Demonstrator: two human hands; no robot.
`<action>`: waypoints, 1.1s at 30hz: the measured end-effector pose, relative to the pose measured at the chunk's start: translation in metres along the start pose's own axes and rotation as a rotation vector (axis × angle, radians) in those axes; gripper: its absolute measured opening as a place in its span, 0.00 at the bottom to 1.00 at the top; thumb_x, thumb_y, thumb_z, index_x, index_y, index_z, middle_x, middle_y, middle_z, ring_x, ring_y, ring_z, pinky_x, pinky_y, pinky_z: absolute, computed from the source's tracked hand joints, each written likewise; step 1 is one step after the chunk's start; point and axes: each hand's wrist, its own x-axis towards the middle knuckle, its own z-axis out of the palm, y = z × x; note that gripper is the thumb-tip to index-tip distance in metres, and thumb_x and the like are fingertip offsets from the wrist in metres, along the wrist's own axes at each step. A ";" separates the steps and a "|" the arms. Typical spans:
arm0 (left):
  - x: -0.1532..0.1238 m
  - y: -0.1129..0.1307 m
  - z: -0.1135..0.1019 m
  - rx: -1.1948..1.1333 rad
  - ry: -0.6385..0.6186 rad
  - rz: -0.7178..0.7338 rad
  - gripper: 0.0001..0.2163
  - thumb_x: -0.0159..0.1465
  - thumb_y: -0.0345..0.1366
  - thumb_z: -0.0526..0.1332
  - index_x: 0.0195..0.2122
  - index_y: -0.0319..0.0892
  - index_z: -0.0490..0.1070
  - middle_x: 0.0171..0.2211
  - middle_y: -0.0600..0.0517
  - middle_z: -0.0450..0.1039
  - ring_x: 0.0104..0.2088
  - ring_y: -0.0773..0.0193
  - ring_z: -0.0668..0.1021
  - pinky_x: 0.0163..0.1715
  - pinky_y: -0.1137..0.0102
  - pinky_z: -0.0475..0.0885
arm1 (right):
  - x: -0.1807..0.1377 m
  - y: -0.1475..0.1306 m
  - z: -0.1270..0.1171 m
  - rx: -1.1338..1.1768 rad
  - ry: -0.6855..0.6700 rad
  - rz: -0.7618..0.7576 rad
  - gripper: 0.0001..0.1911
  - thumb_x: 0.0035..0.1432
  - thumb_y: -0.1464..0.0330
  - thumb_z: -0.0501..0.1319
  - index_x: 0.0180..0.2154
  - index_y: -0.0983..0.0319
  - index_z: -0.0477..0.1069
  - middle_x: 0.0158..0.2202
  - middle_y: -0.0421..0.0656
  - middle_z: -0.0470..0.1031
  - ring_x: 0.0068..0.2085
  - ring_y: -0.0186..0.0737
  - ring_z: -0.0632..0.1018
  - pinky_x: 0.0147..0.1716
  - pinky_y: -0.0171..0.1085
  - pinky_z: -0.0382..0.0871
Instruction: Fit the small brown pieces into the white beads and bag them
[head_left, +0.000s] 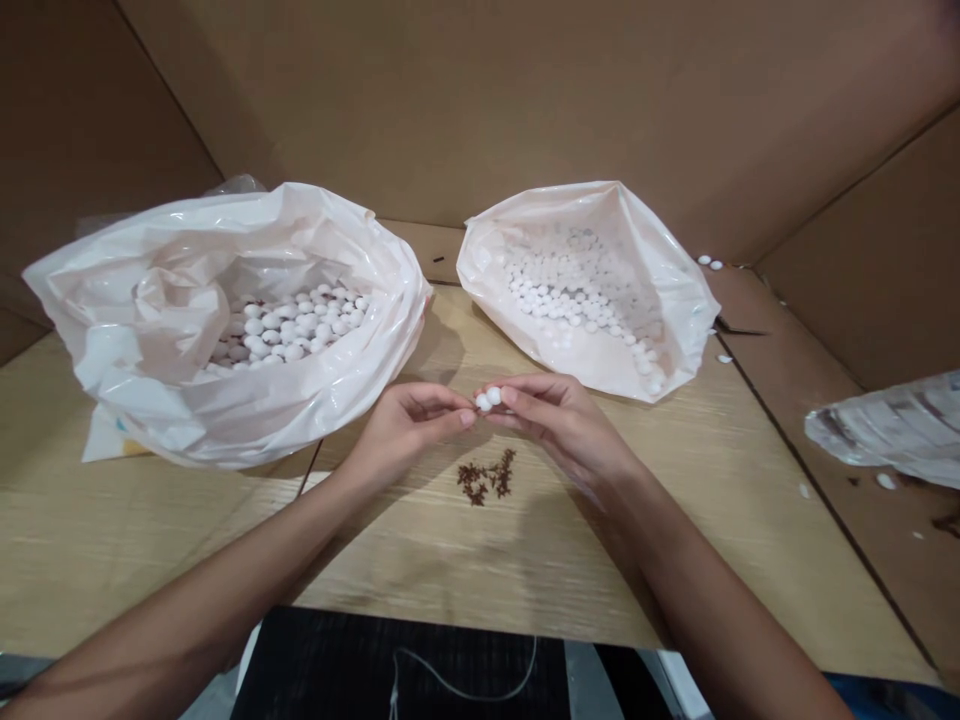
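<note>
Two small white balls (488, 398) are pinched between the thumb and fingers of my right hand (551, 415). My left hand (424, 415) meets it from the left, thumb and forefinger pressed together beside the balls. What sits in that left pinch is too small to make out. Just below both hands, a little pile of brown, star-shaped pieces (474, 482) lies on the wooden table (420, 560). Behind my left hand stands an open white plastic bag (225, 410) with many white balls (300, 325) inside. A second open white bag (675, 290), behind my right hand, holds smaller-looking white balls (562, 300).
Cardboard walls (480, 110) close in the back and sides. At the right lie a clear plastic wrapping (892, 430), a dark pointed tool (739, 328) and a few loose white pieces (709, 263). A thin pale cord (465, 690) hangs over something black at the front.
</note>
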 end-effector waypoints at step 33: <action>-0.004 -0.002 0.007 0.100 0.079 0.010 0.03 0.54 0.32 0.68 0.26 0.38 0.78 0.24 0.53 0.78 0.25 0.70 0.75 0.28 0.76 0.70 | -0.002 -0.002 0.005 -0.388 0.019 -0.175 0.06 0.53 0.65 0.68 0.35 0.58 0.81 0.36 0.43 0.82 0.39 0.40 0.81 0.42 0.41 0.75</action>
